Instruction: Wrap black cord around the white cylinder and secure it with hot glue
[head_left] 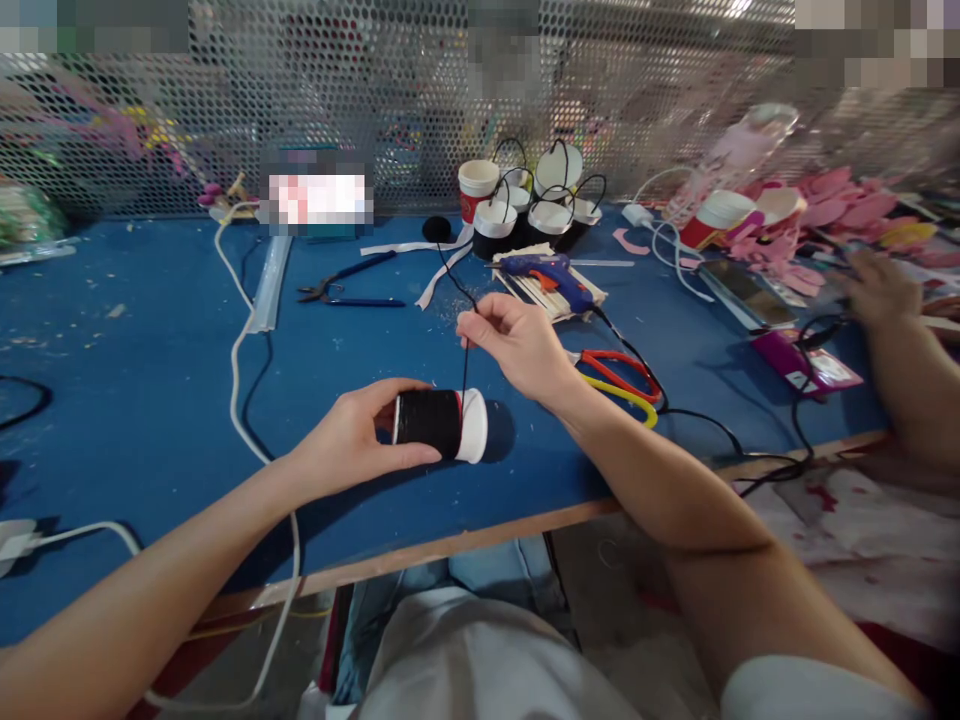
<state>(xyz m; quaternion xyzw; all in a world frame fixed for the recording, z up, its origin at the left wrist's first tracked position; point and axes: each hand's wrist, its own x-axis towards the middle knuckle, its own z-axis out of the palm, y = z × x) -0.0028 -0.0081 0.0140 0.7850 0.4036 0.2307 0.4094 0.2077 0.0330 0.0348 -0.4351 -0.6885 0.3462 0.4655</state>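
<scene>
Blue worktop (pixel 180 400) backed by a perforated metal screen (pixel 247 110), seen from above and read from left to right. At left, a white cable (pixel 235 375) runs toward your side of the table, followed by clear sticks (pixel 271 285) and opened blue-handled pliers (pixel 356 302). Your left hand (pixel 367 430) curls around the narrower end of a paper cup (pixel 427 425), thumb along the near side, fingers behind. The cup lies sideways before you, close to the table's front edge; whether it touches the surface cannot be told. Black covering wraps most of its wall, smooth and dark; a thin red sliver borders it, then a bare white band ends in the wider, flared rim at right. From that border a black cord (pixel 466 370) rises taut to your right hand (pixel 517 345), whose thumb and fingertips pinch it, and continues to a round black ball (pixel 436 229). Beyond stand clustered cups (pixel 495 218), several black-sided with looped handles. Farther right: a blue glue gun (pixel 551 275), red-and-yellow-handled scissors (pixel 619 370), and another person's hand (pixel 885 290), blurred.
</scene>
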